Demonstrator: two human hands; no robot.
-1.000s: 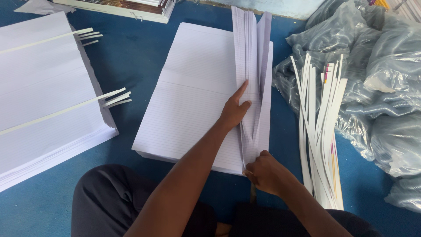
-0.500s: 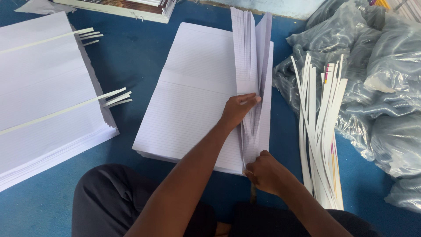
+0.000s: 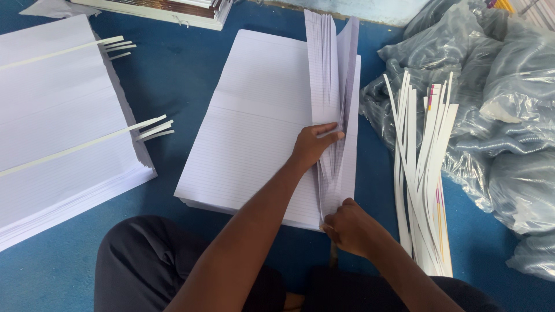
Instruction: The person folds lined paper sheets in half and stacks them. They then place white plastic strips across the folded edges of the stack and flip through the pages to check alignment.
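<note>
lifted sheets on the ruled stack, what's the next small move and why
Probably slide the left hand deeper into the lifted sheets to split off a batch: its fingers are only at their edge, while the right hand pinches their near corner above the ruled paper stack.

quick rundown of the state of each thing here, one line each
lined paper stack: flat on the blue floor, right edge fanned upright
lifted sheets: standing on edge, splayed
left hand: fingers pinching into the lifted sheets
right hand: gripping their near corner
white strips: loose pile
side stack: flat, strips sticking out
plastic bags: crumpled
</note>
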